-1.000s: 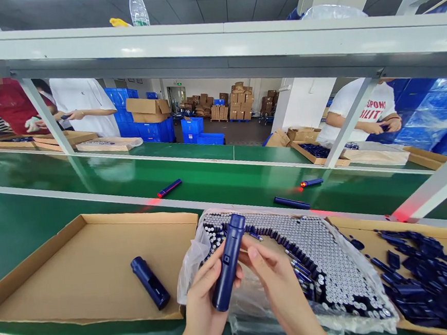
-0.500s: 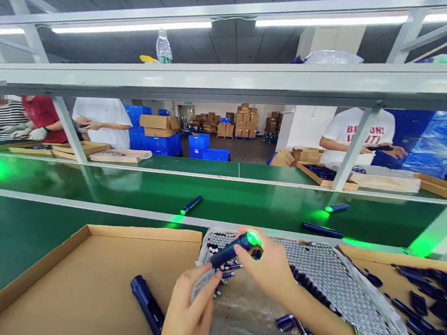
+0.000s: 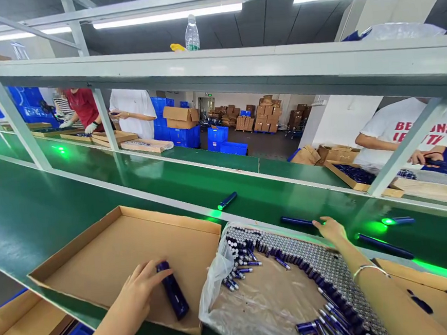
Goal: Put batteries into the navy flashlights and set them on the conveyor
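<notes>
Left grip (image 3: 138, 288), open, steadies a navy flashlight (image 3: 174, 293) in a cardboard tray (image 3: 99, 260) with light fingertips; right grip (image 3: 331, 230), also open, hovers beside another flashlight (image 3: 296, 221) on the belt (image 3: 249, 201).

Left hand (image 3: 138, 287) low, fingers spread and curved, right hand (image 3: 330, 230) reaching forward, fingers extended, palm down
</notes>
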Demonstrator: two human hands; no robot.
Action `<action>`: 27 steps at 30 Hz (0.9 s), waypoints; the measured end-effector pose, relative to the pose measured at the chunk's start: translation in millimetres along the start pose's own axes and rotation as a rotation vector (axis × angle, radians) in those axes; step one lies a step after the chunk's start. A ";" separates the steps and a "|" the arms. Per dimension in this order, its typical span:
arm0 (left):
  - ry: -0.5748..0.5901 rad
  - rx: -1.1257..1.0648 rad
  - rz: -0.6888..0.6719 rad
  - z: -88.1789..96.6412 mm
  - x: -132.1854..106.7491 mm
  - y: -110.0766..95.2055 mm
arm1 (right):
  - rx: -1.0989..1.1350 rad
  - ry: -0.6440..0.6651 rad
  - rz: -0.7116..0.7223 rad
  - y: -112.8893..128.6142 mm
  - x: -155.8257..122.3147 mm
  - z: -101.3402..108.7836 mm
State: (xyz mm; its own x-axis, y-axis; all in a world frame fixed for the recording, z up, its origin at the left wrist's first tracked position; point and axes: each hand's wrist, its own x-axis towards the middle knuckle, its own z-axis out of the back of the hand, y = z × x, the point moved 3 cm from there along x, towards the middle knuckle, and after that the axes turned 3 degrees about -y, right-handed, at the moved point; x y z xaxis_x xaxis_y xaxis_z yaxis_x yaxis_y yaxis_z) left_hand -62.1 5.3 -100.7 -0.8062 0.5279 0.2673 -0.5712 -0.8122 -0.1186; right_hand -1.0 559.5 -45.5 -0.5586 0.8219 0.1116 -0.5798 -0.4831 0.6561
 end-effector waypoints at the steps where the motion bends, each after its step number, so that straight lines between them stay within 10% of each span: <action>1: 0.065 -0.009 -0.047 2.9 4.9 -6.0 | -0.046 0.022 -0.004 -4.3 0.7 5.7; 6: 0.291 -0.135 -0.206 14.0 29.9 -25.6 | -0.085 0.270 0.281 13.3 -58.8 13.6; 13: 0.131 -0.215 0.021 41.5 35.8 -13.9 | -0.073 0.667 0.710 68.9 -205.0 -42.8; 20: 0.040 -0.293 -0.027 65.4 15.5 -35.0 | -0.043 0.624 0.655 80.6 -209.1 -79.3; 27: -0.277 -0.527 0.003 67.0 14.6 -31.6 | 0.215 0.428 0.583 28.4 -191.4 -18.3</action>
State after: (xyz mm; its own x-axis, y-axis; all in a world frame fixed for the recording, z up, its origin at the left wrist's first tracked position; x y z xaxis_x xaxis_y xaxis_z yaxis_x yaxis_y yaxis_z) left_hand -45.5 22.0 -29.0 -0.7779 0.3840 0.4974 -0.6259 -0.5436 -0.5592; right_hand 78.6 382.9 -62.0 -0.9465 0.2413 0.2143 -0.0161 -0.6984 0.7155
